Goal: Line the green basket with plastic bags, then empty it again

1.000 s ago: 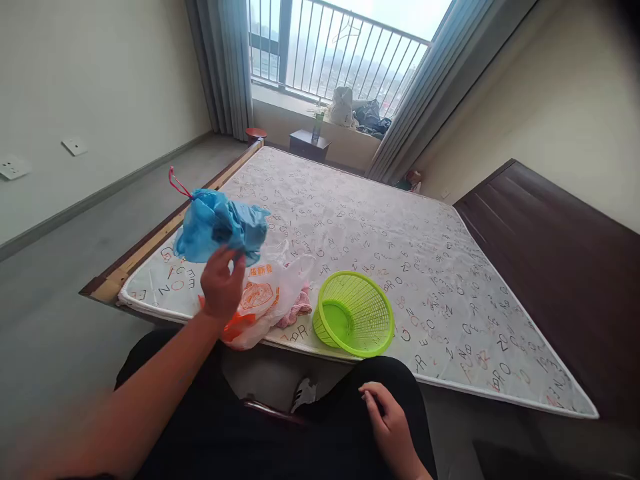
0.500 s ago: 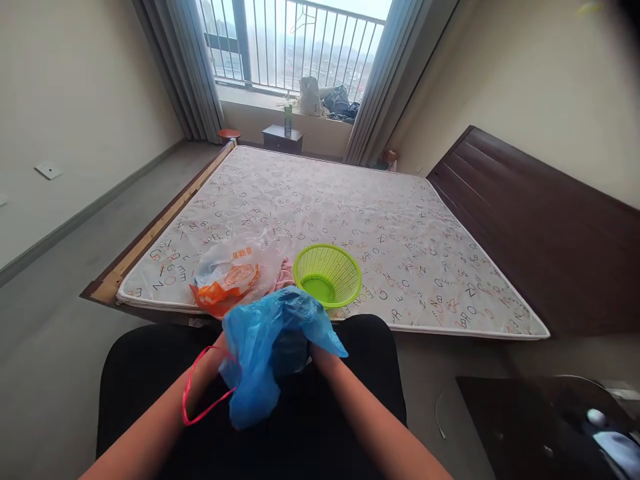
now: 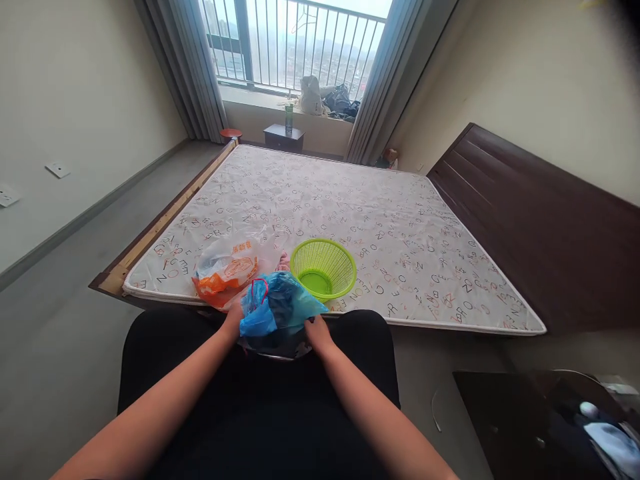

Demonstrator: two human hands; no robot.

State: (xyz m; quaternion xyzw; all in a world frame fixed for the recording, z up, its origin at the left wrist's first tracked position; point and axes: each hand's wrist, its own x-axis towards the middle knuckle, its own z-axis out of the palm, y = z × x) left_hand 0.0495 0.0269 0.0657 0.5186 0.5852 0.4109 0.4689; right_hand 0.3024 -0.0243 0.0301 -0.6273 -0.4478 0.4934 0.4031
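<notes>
Landmark: we take the lime-green mesh basket (image 3: pixel 345 270) as our reference; it stands upright on the letter-print mattress (image 3: pixel 400 247), near the close edge.
Blue plastic bag: we find it crumpled, between the two hands, nearer to us than the basket and a little to its left; it overlaps the basket's rim in our view, and we cannot tell whether they touch.
Red drawstring: we see it looped over the bag's upper left part, left of the basket.
Left hand (image 3: pixel 233 323): we see it gripping the left side of the blue plastic bag, lower left of the basket; most fingers lie hidden, so we cannot tell how tightly they bend.
Right hand (image 3: pixel 318 333): directly on our side of the basket, we see it with fingers curled closed on the bag's right edge.
Printed carrier bag (image 3: pixel 230 265): white and orange, we note it slumped on the mattress left of the basket.
Pink cloth (image 3: pixel 283 262): we see a small part just beside the basket's left wall.
Headboard (image 3: pixel 525 200): dark brown, we place it well to the basket's right.
Nightstand (image 3: pixel 284 140): we locate it far beyond the basket, bearing a green bottle (image 3: pixel 289 120).
</notes>
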